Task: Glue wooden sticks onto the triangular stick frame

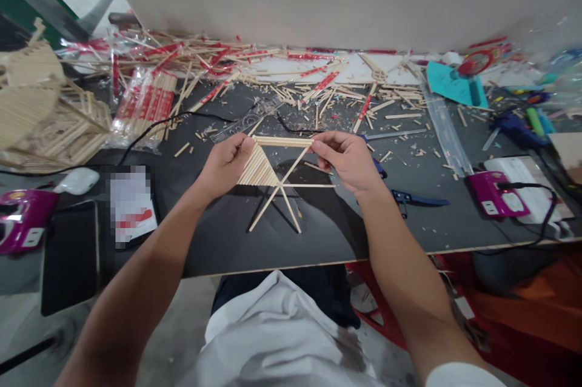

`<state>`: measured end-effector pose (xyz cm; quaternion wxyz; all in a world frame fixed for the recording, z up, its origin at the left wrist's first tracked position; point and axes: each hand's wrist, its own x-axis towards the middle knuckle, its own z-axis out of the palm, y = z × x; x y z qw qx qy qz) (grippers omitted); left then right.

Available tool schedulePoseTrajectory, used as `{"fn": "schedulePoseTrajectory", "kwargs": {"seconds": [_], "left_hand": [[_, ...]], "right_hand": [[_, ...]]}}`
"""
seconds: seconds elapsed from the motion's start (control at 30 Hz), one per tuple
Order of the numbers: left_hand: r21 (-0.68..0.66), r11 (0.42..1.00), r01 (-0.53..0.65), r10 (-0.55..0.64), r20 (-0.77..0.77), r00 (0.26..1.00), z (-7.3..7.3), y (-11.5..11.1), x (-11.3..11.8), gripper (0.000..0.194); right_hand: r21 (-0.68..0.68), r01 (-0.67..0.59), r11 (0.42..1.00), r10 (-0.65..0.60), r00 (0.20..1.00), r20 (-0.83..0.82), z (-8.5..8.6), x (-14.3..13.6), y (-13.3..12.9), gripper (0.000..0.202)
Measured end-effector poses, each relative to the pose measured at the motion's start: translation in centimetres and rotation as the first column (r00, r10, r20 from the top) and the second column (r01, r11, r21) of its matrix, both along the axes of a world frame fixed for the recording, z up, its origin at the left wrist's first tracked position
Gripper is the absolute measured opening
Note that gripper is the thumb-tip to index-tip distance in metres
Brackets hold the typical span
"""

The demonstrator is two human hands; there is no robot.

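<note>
From the head view, I saw the star [257, 170] over the desk [227, 250], the left hand [222, 167] pinching its filled corner, the right hand's [352, 161] fingers gripping the opposite corner, seemingly to steady its top sticks [284, 142] between them.

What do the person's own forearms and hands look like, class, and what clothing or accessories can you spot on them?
The left hand and right hand show no gloves, rings or watch. Both forearms are uncovered. A white sleeve shows on the right arm; no left sleeve is visible.
</note>
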<state>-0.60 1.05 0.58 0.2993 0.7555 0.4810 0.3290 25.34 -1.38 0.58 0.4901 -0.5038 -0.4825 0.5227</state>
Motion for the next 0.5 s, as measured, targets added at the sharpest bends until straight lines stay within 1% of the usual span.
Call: {"fn": "schedulePoseTrajectory", "kwargs": {"seconds": [0.13, 0.23, 0.3, 0.37, 0.43, 0.5], "left_hand": [[0.008, 1.000, -0.002, 0.002, -0.008, 1.000, 0.02, -0.01, -0.04, 0.039], [0.016, 1.000, 0.000, 0.000, -0.001, 1.000, -0.06, 0.03, -0.07, 0.042], [0.025, 1.000, -0.001, 0.001, -0.003, 1.000, -0.11, 0.02, -0.03, 0.042], [0.034, 0.999, 0.009, -0.008, -0.009, 1.000, -0.12, -0.09, 0.11, 0.039], [0.029, 0.999, 0.031, -0.031, -0.019, 0.999, -0.07, -0.35, 0.37, 0.035], [0.008, 0.998, 0.054, -0.054, -0.036, 0.998, -0.01, -0.72, 0.71, 0.033]], "right_hand": [[0.063, -0.004, 0.998, 0.000, 0.998, 0.070, -0.26, -0.06, -0.08, 0.041], [0.196, 0.005, 0.981, -0.050, 0.972, 0.230, -0.51, -0.23, -0.38, 0.036], [0.307, -0.007, 0.952, -0.102, 0.935, 0.339, -0.56, -0.36, -0.62, 0.031], [0.406, -0.031, 0.913, -0.142, 0.910, 0.389, -0.47, -0.42, -0.81, 0.027], [0.480, -0.078, 0.874, -0.151, 0.895, 0.421, -0.27, -0.42, -0.92, 0.026], [0.526, -0.144, 0.838, -0.161, 0.857, 0.490, -0.05, -0.46, -0.98, 0.026]]}}
